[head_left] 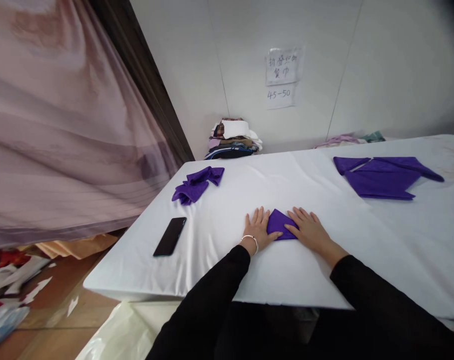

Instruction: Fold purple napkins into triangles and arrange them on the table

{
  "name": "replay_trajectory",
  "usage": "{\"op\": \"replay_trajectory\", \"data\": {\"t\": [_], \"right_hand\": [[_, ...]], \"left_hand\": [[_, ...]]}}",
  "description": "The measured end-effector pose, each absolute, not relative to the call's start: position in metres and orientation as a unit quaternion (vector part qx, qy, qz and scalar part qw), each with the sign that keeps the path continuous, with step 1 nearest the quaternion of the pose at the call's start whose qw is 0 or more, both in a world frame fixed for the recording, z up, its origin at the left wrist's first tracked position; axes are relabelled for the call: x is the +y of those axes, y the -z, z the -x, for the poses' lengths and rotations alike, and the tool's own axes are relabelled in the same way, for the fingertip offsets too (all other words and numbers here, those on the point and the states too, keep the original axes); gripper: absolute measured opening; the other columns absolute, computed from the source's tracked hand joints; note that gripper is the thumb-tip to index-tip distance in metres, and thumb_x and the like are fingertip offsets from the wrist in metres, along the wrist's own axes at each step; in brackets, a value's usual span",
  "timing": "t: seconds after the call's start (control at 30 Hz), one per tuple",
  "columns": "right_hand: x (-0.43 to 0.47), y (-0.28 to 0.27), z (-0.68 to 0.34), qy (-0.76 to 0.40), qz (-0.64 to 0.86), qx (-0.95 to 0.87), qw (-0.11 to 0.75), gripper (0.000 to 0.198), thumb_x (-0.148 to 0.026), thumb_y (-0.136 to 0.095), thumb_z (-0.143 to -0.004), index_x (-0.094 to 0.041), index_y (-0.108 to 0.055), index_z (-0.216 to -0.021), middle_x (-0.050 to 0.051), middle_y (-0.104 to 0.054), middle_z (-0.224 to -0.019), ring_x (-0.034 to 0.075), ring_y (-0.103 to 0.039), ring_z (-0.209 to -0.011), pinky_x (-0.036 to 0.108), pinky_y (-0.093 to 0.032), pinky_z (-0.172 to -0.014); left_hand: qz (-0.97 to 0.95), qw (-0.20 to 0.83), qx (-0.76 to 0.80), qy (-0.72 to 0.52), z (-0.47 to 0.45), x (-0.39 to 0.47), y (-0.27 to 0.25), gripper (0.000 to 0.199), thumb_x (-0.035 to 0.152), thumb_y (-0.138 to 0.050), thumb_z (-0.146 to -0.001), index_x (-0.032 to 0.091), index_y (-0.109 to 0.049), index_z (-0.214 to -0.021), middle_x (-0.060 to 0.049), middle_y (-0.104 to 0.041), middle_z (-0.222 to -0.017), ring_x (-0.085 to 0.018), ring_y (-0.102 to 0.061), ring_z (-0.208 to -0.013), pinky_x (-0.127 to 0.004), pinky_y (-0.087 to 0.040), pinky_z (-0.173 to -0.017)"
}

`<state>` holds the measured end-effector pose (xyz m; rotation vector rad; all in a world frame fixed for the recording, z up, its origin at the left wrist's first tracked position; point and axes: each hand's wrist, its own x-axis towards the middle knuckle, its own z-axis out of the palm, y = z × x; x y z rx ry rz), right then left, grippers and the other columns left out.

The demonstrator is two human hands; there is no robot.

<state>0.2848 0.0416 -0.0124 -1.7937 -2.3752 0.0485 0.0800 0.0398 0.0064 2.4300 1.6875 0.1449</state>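
Observation:
A folded purple cloth napkin (280, 223), its top edge coming to a point, lies flat on the white-covered table (219, 235). My left hand (257, 230) rests flat on its left side with the fingers spread, a thin bracelet around the wrist. On its right side lies my right hand (306, 228), fingers stretched out and palm down. Both thumbs lie over the napkin's lower part and point toward each other. The palms cover its left and right edges.
A black phone (170, 237) lies at the left. Behind it sits a crumpled purple cloth (197, 185); another purple cloth (384, 177) lies spread at the far right. Stacked clothes (234, 140) stand beyond the back edge. A pink curtain (69, 125) hangs at left.

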Motion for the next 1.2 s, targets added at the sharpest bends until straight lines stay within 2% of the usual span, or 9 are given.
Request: {"op": "replay_trajectory", "data": {"t": [0.3,0.5,0.6,0.7,0.77,0.9,1.0,1.2], "right_hand": [[0.045,0.017,-0.286,-0.028,0.606,-0.792,0.073,0.063,-0.059,-0.021,-0.086,-0.025,-0.031,-0.138,0.005,-0.026,-0.147,0.025,-0.018,-0.134,0.047,-0.017,-0.106],[0.044,0.013,-0.284,-0.043,0.611,-0.787,0.071,0.065,-0.061,-0.019,-0.086,-0.025,-0.031,-0.138,0.005,-0.024,-0.147,0.024,-0.016,-0.135,0.046,-0.016,-0.106],[0.044,0.012,-0.285,-0.051,0.609,-0.788,0.074,0.065,-0.061,-0.018,-0.086,-0.026,-0.032,-0.138,0.005,-0.024,-0.147,0.024,-0.016,-0.135,0.046,-0.016,-0.106],[0.045,0.013,-0.285,-0.052,0.608,-0.789,0.077,0.065,-0.061,-0.018,-0.086,-0.025,-0.032,-0.138,0.005,-0.025,-0.147,0.025,-0.015,-0.135,0.046,-0.015,-0.106],[0.045,0.014,-0.285,-0.051,0.606,-0.790,0.077,0.065,-0.061,-0.018,-0.086,-0.025,-0.032,-0.138,0.005,-0.025,-0.147,0.025,-0.015,-0.135,0.046,-0.015,-0.106],[0.045,0.014,-0.285,-0.053,0.606,-0.790,0.075,0.064,-0.060,-0.019,-0.086,-0.025,-0.030,-0.138,0.005,-0.024,-0.147,0.026,-0.014,-0.135,0.047,-0.013,-0.106],[0.045,0.013,-0.285,-0.059,0.606,-0.790,0.077,0.064,-0.060,-0.020,-0.086,-0.024,-0.031,-0.138,0.006,-0.024,-0.147,0.026,-0.014,-0.135,0.047,-0.013,-0.106],[0.044,0.012,-0.284,-0.068,0.606,-0.788,0.082,0.064,-0.060,-0.021,-0.086,-0.025,-0.031,-0.138,0.006,-0.023,-0.148,0.025,-0.014,-0.135,0.047,-0.012,-0.106]], "left_hand": [[-0.775,0.071,0.627,-0.048,-0.059,0.003,-0.008,0.072,0.061,-0.019,-0.085,0.016,-0.015,-0.142,-0.010,-0.013,-0.150,-0.027,-0.006,-0.137,-0.056,-0.004,-0.108],[-0.764,0.088,0.637,-0.051,-0.036,-0.034,-0.012,0.067,0.057,-0.025,-0.086,0.016,-0.024,-0.139,-0.008,-0.020,-0.148,-0.026,-0.010,-0.136,-0.056,-0.006,-0.108],[-0.746,0.100,0.652,-0.086,-0.027,-0.037,-0.020,0.057,0.050,-0.030,-0.088,0.016,-0.035,-0.134,-0.010,-0.028,-0.145,-0.026,-0.022,-0.133,-0.052,-0.015,-0.107],[-0.717,0.116,0.673,-0.137,-0.029,-0.027,-0.030,0.040,0.041,-0.030,-0.091,0.021,-0.055,-0.115,-0.007,-0.054,-0.126,-0.021,-0.045,-0.116,-0.038,-0.034,-0.098],[-0.703,0.133,0.684,-0.146,-0.035,-0.018,-0.035,0.038,0.040,-0.029,-0.091,0.023,-0.062,-0.099,-0.004,-0.063,-0.106,-0.018,-0.055,-0.098,-0.031,-0.042,-0.084],[-0.678,0.157,0.706,-0.129,-0.052,0.000,-0.040,0.028,0.040,-0.042,-0.086,0.023,-0.064,-0.085,-0.003,-0.064,-0.094,-0.015,-0.059,-0.080,-0.027,-0.043,-0.069],[-0.666,0.173,0.716,-0.117,-0.059,0.005,-0.040,0.020,0.038,-0.052,-0.081,0.023,-0.063,-0.084,-0.002,-0.066,-0.088,-0.015,-0.059,-0.077,-0.025,-0.042,-0.067],[-0.667,0.191,0.713,-0.104,-0.047,0.000,-0.040,0.013,0.033,-0.055,-0.078,0.023,-0.063,-0.081,0.000,-0.066,-0.086,-0.014,-0.059,-0.080,-0.024,-0.043,-0.069]]}}
